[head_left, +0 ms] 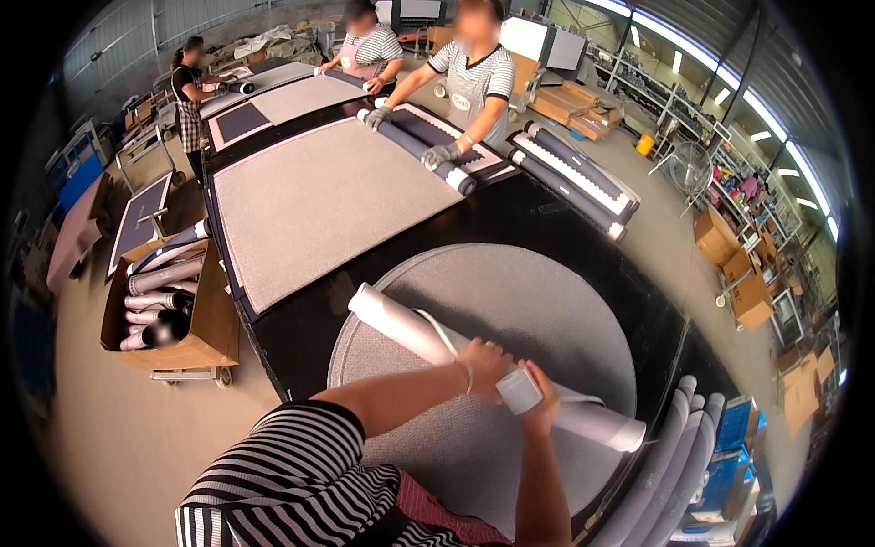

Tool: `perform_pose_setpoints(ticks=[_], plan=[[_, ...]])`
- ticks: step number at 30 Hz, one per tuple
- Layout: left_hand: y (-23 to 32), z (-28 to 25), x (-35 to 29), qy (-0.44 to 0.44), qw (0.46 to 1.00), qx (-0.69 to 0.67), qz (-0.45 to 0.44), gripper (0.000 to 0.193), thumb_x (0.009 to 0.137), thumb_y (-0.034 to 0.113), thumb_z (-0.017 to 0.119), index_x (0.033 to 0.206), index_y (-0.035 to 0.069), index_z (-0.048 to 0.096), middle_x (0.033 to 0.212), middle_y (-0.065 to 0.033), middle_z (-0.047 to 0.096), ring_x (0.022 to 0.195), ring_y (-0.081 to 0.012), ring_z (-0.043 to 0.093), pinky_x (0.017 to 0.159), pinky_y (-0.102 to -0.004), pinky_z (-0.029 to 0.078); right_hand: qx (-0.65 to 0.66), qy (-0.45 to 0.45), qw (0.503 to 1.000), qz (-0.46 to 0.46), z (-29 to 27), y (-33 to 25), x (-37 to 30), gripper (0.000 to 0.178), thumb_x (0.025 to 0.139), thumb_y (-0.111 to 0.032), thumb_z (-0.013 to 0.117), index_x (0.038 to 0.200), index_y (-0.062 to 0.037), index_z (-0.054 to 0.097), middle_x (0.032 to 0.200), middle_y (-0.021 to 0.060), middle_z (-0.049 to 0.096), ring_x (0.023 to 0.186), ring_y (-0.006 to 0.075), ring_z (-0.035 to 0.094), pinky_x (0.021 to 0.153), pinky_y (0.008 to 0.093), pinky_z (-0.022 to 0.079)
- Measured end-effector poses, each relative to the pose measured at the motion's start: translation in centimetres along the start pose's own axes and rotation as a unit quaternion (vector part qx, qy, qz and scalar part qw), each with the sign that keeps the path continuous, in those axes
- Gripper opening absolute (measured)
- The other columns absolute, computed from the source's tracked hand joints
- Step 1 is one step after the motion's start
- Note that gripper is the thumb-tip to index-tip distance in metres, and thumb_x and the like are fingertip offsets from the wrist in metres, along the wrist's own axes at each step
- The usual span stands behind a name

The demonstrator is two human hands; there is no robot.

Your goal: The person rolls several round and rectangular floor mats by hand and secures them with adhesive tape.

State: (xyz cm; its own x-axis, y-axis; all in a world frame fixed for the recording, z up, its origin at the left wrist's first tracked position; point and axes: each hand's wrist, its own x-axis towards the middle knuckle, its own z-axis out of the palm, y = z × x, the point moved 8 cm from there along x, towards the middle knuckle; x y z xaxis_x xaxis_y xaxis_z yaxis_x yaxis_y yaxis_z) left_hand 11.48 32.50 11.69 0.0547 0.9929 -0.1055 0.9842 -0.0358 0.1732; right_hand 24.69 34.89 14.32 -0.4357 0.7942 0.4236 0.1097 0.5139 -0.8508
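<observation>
Currently we have our right grip [540, 401] closed around a small white block [519, 390], which we hold over the middle of a pale roll [401, 324]. Our left grip [488, 363], fingers curled, sits just beside it at the roll; whether it has firm hold, we cannot tell. The roll slants across a round grey mat [547, 283] on the black surface [547, 214], and a thin pale band [437, 326] loops up from it. Farther off, we see a co-worker's gloved hands [441, 157] on a dark roll [408, 143] over a rectangular mat [319, 201], while long grey rolls [679, 460] bunch at our right.
</observation>
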Motion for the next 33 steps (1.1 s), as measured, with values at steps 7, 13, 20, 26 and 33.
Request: perform_pose_setpoints(ticks=[7, 13, 20, 26, 33], plan=[[-1.6, -2.1, 3.4, -0.005, 0.998, -0.045, 0.046, 0.072, 0.078, 0.054, 0.072, 0.129, 0.005, 0.058, 0.126, -0.0133, 0.062, 0.125, -0.0267, 0.055, 0.108, -0.0426, 0.038, 0.015, 0.071, 0.997, -0.006, -0.2, 7.1, 3.1, 0.025, 0.080, -0.012, 0.078, 0.102, -0.0001, 0.073, 0.092, 0.0118, 0.075, 0.081, 0.0186, 0.071, 0.074, 0.0314, 0.055], [-1.2, -0.9, 3.0, 0.014, 0.994, 0.100, 0.029, 0.104, 0.075, 0.052, 0.079, 0.153, 0.006, 0.028, 0.140, -0.0132, 0.050, 0.133, -0.0280, 0.046, 0.110, -0.0429, 0.033, 0.008, 0.004, 0.998, 0.058, 0.2, 8.2, 7.5, 0.032, 0.081, -0.013, 0.076, 0.110, 0.0004, 0.071, 0.099, 0.0141, 0.074, 0.089, 0.0183, 0.071, 0.083, 0.0325, 0.054], [-3.5, -0.5, 6.9, 0.008, 1.000, -0.029, 0.009, 0.068, 0.072, 0.045, 0.080, 0.123, 0.008, 0.056, 0.119, -0.0124, 0.063, 0.117, -0.0280, 0.058, 0.097, -0.0422, 0.045, -0.007, -0.010, 1.000, -0.011, 1.5, 4.1, 0.9, 0.029, 0.087, -0.010, 0.070, 0.115, -0.0018, 0.070, 0.104, 0.0117, 0.074, 0.094, 0.0193, 0.071, 0.085, 0.0331, 0.054], [-1.5, -1.2, 1.3, -0.037, 0.997, -0.012, 0.063, 0.064, 0.072, 0.046, 0.078, 0.119, 0.007, 0.060, 0.117, -0.0164, 0.064, 0.111, -0.0323, 0.062, 0.093, -0.0450, 0.049, -0.047, -0.053, 0.997, 0.040, 0.8, 0.3, -5.3, 0.025, 0.083, -0.013, 0.075, 0.105, -0.0020, 0.074, 0.100, 0.0068, 0.072, 0.088, 0.0154, 0.068, 0.079, 0.0323, 0.054], [4.9, 3.4, -16.9, -0.158, 0.972, -0.116, 0.133, 0.056, 0.067, 0.047, 0.075, 0.106, 0.008, 0.068, 0.099, -0.0187, 0.071, 0.096, -0.0378, 0.068, 0.086, -0.0457, 0.054, 0.104, -0.109, 0.987, 0.048, 2.6, -6.5, -15.6, 0.031, 0.079, -0.013, 0.079, 0.107, -0.0024, 0.073, 0.102, 0.0084, 0.072, 0.090, 0.0170, 0.069, 0.081, 0.0328, 0.054]])
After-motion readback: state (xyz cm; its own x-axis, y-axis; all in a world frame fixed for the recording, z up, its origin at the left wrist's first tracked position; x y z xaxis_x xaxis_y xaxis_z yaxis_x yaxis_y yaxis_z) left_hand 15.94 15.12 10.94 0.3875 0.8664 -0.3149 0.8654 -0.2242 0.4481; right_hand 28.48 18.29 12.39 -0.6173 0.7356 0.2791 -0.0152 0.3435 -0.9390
